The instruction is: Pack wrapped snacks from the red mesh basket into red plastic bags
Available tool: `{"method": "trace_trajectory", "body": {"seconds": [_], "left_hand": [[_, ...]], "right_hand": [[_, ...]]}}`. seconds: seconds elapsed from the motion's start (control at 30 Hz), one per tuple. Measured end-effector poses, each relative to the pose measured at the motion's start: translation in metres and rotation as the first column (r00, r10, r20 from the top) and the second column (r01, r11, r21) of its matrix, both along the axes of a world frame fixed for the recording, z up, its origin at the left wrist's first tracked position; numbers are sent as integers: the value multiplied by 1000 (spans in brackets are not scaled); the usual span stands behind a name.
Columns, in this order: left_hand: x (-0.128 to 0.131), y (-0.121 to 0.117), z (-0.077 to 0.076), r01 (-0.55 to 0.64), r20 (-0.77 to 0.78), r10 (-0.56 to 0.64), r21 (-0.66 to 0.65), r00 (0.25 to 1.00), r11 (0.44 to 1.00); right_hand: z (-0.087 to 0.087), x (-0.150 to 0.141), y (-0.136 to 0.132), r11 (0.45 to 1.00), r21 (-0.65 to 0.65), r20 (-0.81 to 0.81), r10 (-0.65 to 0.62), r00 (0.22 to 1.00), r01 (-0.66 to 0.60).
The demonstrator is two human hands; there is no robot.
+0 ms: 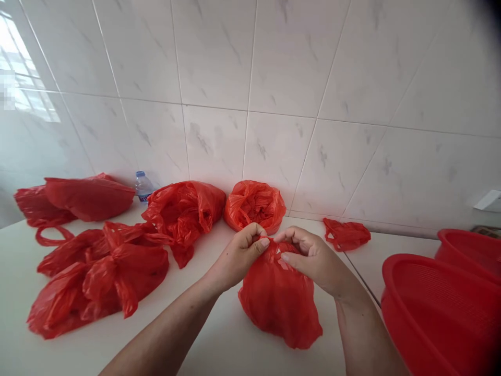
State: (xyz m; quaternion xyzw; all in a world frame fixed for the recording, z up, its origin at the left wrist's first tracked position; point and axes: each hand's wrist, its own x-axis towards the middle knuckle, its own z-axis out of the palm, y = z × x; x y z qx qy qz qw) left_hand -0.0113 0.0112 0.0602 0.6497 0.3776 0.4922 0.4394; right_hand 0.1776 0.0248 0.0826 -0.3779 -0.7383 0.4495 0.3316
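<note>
A red plastic bag (279,308) with a rounded, filled-out body is in front of me over the white table, its contents hidden. My left hand (242,256) pinches the gathered top of this bag between thumb and bent fingers. On the other side of the top, my right hand (313,256) has its fingers curled and holds the plastic at the bag's neck. Small white patches show through the plastic by the right thumb. Just behind both hands, an open red bag (256,201) stands with crumpled plastic inside.
Several red bags (105,271) lie at left, with more folded red plastic (90,196) behind. A bottle (143,186) with a blue cap and a rumpled red bag (188,203) stand near the tiled wall. A small red bag (348,234) and red baskets (430,308) are right.
</note>
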Motion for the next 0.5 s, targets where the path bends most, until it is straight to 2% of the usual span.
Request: {"method": "trace_trajectory", "body": {"seconds": [0.13,0.2,0.3,0.4,0.47,0.5], "left_hand": [[2,-2,-1,-46,13,46,-1,999,999],[4,-4,1,-68,-13,68,21,998,997],[5,-8,3,-123,-112,133,88,985,988],[5,-10,7,-160,-257,215,217,942,963],[5,-13,12,-163,-345,291,355,892,921],[4,-16,14,-153,-385,331,426,862,892]], "right_hand": [[-4,-13,4,950,187,88,-269,959,250],[-6,-17,7,937,189,101,-316,943,294],[-6,-16,9,956,88,58,-284,957,279],[-5,-7,10,989,-3,-111,-150,982,151],[-6,0,14,994,-91,-251,-82,965,61],[-8,3,17,990,-129,-299,-91,950,54]]}}
